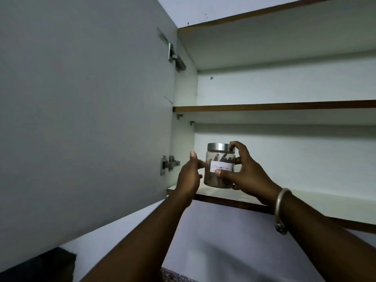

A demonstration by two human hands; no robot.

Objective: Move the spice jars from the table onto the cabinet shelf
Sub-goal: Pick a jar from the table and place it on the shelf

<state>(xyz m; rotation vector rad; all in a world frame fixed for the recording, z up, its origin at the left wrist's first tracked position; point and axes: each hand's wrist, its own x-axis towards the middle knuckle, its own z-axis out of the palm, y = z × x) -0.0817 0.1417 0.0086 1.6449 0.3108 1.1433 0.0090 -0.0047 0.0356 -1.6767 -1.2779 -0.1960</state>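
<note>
A clear glass spice jar (218, 159) with a metal lid and a white handwritten label stands upright at the front left of the lowest cabinet shelf (305, 200), dark sticks inside it. My right hand (244, 171) wraps its right side, thumb across the label and fingers at the lid. My left hand (190, 176) is against its left side, fingers touching the glass. Whether the jar's base rests on the shelf or hovers just above is hard to tell.
The cabinet door (81, 108) stands open on the left, hinges (168, 164) near my left hand. A middle shelf (284, 106) sits above, and an upper board (264, 13) higher. A metal bangle (281, 208) circles my right wrist. Wall below the cabinet.
</note>
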